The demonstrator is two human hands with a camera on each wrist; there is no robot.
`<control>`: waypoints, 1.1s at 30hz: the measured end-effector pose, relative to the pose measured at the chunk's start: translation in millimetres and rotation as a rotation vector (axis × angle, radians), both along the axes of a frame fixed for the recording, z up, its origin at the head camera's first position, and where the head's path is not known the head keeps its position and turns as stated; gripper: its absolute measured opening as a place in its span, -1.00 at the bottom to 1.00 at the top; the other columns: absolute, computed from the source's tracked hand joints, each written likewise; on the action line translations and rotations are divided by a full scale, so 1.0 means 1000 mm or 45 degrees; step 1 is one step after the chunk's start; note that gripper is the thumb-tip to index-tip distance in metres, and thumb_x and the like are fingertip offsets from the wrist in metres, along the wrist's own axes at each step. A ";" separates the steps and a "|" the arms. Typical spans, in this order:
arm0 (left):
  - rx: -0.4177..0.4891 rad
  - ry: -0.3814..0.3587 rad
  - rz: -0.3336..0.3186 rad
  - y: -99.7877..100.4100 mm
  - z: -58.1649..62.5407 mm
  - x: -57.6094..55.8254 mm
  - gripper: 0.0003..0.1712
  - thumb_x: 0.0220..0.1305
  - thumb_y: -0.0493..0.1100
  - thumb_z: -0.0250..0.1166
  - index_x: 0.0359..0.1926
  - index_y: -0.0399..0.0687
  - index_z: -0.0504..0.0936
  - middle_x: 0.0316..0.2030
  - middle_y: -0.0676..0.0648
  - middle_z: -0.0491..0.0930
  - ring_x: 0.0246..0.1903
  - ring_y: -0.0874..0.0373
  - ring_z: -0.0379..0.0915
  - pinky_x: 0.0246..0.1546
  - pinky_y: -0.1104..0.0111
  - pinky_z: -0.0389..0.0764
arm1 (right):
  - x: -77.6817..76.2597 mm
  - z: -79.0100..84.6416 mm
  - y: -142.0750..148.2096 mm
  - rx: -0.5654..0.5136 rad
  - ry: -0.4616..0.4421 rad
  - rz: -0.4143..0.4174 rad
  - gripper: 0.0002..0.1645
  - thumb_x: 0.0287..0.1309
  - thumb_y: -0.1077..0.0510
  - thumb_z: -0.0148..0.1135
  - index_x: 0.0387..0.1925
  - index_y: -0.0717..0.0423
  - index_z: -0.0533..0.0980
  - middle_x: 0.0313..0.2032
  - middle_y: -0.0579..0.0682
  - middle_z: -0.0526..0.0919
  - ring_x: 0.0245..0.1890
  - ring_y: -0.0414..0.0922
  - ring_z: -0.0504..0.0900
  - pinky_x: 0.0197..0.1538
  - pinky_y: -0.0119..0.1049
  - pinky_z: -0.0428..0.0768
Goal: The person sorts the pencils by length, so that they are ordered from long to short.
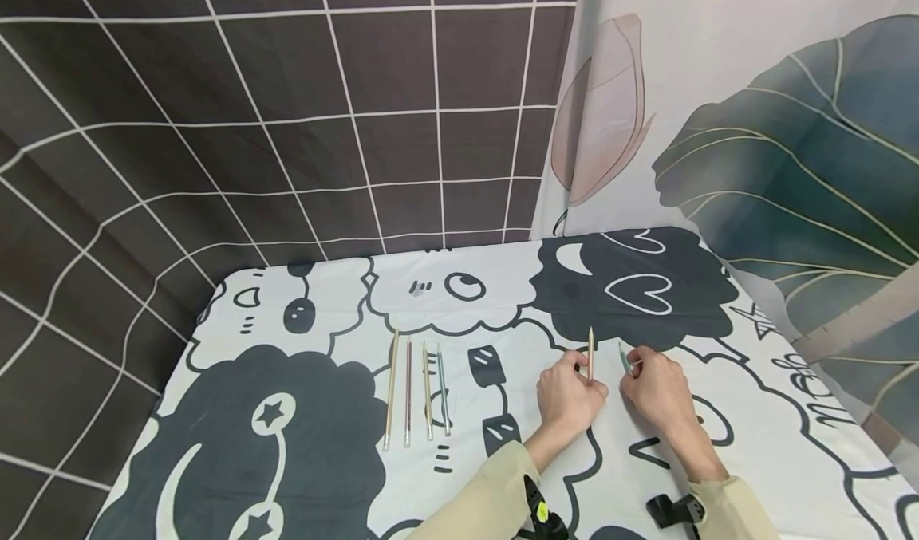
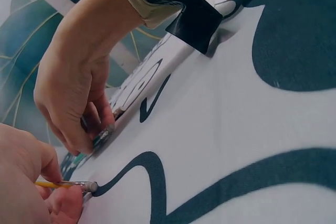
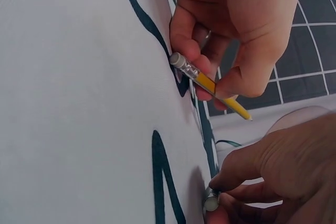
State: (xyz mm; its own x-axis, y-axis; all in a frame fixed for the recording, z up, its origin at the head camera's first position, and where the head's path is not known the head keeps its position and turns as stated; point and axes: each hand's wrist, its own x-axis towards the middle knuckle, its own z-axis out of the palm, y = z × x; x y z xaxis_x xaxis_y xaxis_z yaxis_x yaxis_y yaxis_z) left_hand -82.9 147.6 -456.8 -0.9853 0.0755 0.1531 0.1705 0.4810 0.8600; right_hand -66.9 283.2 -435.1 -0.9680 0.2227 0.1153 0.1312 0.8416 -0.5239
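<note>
My left hand [image 1: 569, 396] pinches a short yellow pencil [image 1: 591, 354] between thumb and fingers. Its point faces away from me, and the grey eraser end shows in the right wrist view, where the yellow pencil [image 3: 206, 83] slants past the fingertips. Just to the right, my right hand [image 1: 659, 390] grips a green pencil [image 1: 625, 358], its tip leaning up and left. Most of this one is hidden by the fingers; its eraser end [image 3: 211, 203] peeks out in the right wrist view. Both hands are low over the patterned cloth, a small gap between them.
Left of my hands, several pencils lie side by side on the cloth [image 1: 502, 325]: a long yellowish pencil [image 1: 391, 388], a reddish pencil [image 1: 408, 392], another yellowish pencil [image 1: 427, 392] and a green pencil [image 1: 443, 392]. A dark gridded curtain [image 1: 395, 149] hangs behind, beside a leaf-print curtain [image 1: 790, 149].
</note>
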 end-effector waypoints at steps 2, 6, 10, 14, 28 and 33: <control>0.003 -0.017 -0.001 0.000 0.001 0.000 -0.70 -0.17 -0.35 0.41 -0.30 -0.01 0.69 -0.75 0.25 0.48 -0.61 0.38 0.38 -0.49 0.48 0.35 | 0.000 0.001 0.000 -0.002 0.003 -0.003 -0.64 -0.19 0.49 0.16 -0.21 0.57 0.51 -0.58 0.08 0.52 -0.58 0.00 0.48 -0.52 -0.17 0.41; 0.010 -0.052 0.004 -0.001 0.002 0.000 -0.67 -0.17 -0.34 0.41 -0.27 0.01 0.71 -0.75 0.26 0.47 -0.62 0.37 0.38 -0.49 0.46 0.36 | 0.001 0.003 0.000 -0.022 -0.005 -0.008 -0.62 -0.18 0.49 0.17 -0.19 0.58 0.51 -0.59 0.06 0.51 -0.57 0.00 0.47 -0.50 -0.18 0.39; 0.019 -0.075 0.007 -0.003 0.004 0.000 -0.65 -0.16 -0.34 0.41 -0.24 0.02 0.73 -0.75 0.26 0.50 -0.61 0.37 0.40 -0.48 0.45 0.38 | 0.001 0.004 0.000 -0.048 -0.015 -0.009 -0.63 -0.15 0.49 0.18 -0.18 0.57 0.51 -0.58 0.05 0.51 -0.56 0.00 0.48 -0.49 -0.18 0.40; 0.028 -0.069 0.020 -0.006 0.004 -0.002 -0.65 -0.17 -0.34 0.41 -0.25 0.01 0.74 -0.74 0.27 0.51 -0.61 0.37 0.41 -0.48 0.46 0.39 | 0.001 0.005 0.000 -0.081 -0.018 -0.011 -0.64 -0.13 0.48 0.19 -0.17 0.56 0.51 -0.56 0.06 0.52 -0.56 -0.02 0.48 -0.48 -0.19 0.40; 0.058 -0.101 0.007 -0.020 0.008 -0.009 -0.68 -0.14 -0.34 0.39 -0.25 -0.04 0.73 -0.73 0.26 0.47 -0.64 0.34 0.38 -0.49 0.43 0.38 | 0.003 0.009 -0.001 -0.175 0.015 0.018 -0.62 -0.12 0.43 0.18 -0.16 0.50 0.54 -0.53 0.05 0.58 -0.60 -0.10 0.48 -0.51 -0.29 0.39; 0.064 -0.107 -0.005 -0.025 0.009 -0.010 -0.68 -0.14 -0.34 0.40 -0.25 -0.06 0.72 -0.74 0.25 0.48 -0.64 0.35 0.39 -0.49 0.44 0.39 | 0.002 0.010 -0.002 -0.209 0.004 0.025 -0.62 -0.10 0.43 0.21 -0.14 0.49 0.53 -0.51 0.05 0.58 -0.60 -0.12 0.49 -0.52 -0.33 0.40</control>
State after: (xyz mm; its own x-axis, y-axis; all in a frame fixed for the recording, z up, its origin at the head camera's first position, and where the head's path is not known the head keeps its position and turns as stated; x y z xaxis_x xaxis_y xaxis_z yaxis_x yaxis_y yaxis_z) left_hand -93.0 123.0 -448.0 -0.9946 0.0739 0.0733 0.0984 0.4362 0.8944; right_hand -64.4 280.9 -425.4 -0.9721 0.2196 0.0819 0.1136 0.7471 -0.6549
